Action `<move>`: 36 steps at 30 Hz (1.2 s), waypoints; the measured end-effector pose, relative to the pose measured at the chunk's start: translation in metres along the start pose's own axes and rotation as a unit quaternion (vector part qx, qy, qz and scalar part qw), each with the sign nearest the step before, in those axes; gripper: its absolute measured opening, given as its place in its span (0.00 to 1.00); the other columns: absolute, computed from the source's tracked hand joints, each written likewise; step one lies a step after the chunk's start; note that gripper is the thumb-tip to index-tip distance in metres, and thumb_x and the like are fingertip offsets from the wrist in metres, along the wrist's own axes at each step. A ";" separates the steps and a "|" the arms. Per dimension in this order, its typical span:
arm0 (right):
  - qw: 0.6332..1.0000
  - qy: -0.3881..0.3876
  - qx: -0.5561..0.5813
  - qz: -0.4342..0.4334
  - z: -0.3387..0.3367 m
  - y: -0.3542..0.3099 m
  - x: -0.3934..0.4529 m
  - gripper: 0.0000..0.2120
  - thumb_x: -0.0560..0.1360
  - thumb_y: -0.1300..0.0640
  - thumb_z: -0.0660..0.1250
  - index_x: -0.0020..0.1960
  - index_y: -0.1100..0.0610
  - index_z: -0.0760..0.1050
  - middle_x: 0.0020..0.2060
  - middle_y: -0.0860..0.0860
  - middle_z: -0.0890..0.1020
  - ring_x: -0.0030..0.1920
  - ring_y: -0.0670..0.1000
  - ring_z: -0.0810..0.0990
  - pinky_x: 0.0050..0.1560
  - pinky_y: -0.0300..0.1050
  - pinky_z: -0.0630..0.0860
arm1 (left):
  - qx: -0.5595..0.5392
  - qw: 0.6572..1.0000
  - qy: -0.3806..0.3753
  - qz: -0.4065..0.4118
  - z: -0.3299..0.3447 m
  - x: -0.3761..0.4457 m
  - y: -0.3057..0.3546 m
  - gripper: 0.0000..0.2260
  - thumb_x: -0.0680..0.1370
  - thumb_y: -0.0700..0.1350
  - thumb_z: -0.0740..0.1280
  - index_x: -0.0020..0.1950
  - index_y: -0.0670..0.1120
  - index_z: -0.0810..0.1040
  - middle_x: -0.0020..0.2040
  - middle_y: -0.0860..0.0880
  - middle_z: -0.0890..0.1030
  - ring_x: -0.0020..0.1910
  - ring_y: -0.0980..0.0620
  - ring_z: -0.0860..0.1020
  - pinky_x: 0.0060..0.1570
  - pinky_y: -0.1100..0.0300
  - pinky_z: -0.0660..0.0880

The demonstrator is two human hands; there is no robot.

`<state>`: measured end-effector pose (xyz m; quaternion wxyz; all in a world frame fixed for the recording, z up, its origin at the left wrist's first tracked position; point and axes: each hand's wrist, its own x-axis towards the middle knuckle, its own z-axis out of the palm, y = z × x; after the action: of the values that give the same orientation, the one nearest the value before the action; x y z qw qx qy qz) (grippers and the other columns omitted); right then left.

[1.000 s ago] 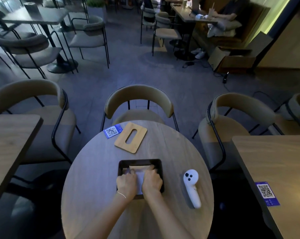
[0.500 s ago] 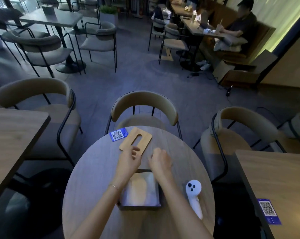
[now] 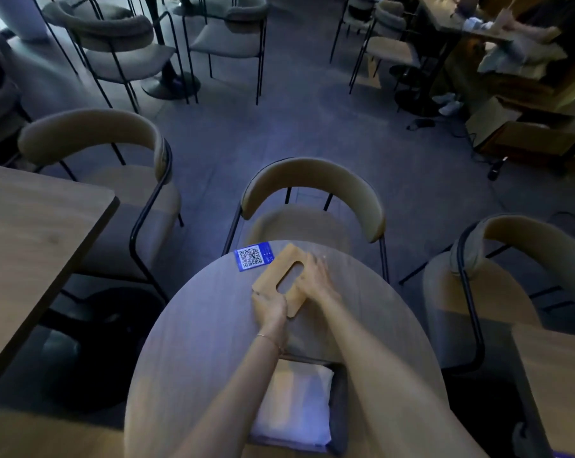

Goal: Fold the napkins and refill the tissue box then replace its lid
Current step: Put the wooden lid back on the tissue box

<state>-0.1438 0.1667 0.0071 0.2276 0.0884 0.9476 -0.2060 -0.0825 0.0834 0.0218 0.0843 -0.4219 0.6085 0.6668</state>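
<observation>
wooden lid at the table's far edge, my left grip and right grip both pinching its sides. tissue box sits near me, napkins in. next: lift lid, square it over box.

Lid: pale wood, smooth, matt, w/ oblong slot. Round table: grey wood-grain top, matt. Tissue box: dark, matt; material can't tell. Napkins inside: white soft paper or cloth, slightly creased. QR card: blue printed, slight sheen. Chair: tan upholstered back, thin black metal frame. Left wrist: thin metal bracelet. Side table: brown wood grain, matt.
</observation>
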 end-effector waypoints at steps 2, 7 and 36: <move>1.000 -0.012 0.000 -0.002 0.002 0.001 0.010 0.33 0.79 0.60 0.58 0.78 0.60 0.46 0.78 0.57 0.52 0.79 0.58 0.47 0.77 0.56 0.51 | 0.002 1.000 0.028 -0.001 0.003 0.002 -0.001 0.16 0.80 0.43 0.57 0.66 0.38 0.70 0.63 0.42 0.77 0.63 0.41 0.75 0.58 0.53 0.73; 0.998 0.062 -0.004 0.015 0.017 0.008 0.013 0.28 0.77 0.56 0.62 0.74 0.62 0.59 0.73 0.60 0.64 0.73 0.60 0.62 0.72 0.52 0.60 | 0.101 0.993 0.061 -0.015 0.004 0.014 -0.007 0.21 0.77 0.39 0.60 0.69 0.35 0.67 0.68 0.33 0.69 0.67 0.35 0.70 0.69 0.48 0.66; 0.993 0.099 0.014 0.058 0.025 0.045 -0.235 0.31 0.77 0.49 0.62 0.75 0.57 0.57 0.67 0.57 0.72 0.67 0.58 0.72 0.65 0.53 0.69 | 0.327 0.899 -0.007 0.290 -0.119 -0.093 -0.076 0.24 0.72 0.42 0.69 0.68 0.40 0.73 0.57 0.40 0.72 0.61 0.41 0.70 0.61 0.51 0.70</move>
<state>0.0843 0.1789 0.0811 0.1429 0.1659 0.9559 -0.1958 0.0785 0.0344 0.0385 0.0241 -0.1709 0.8870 0.4283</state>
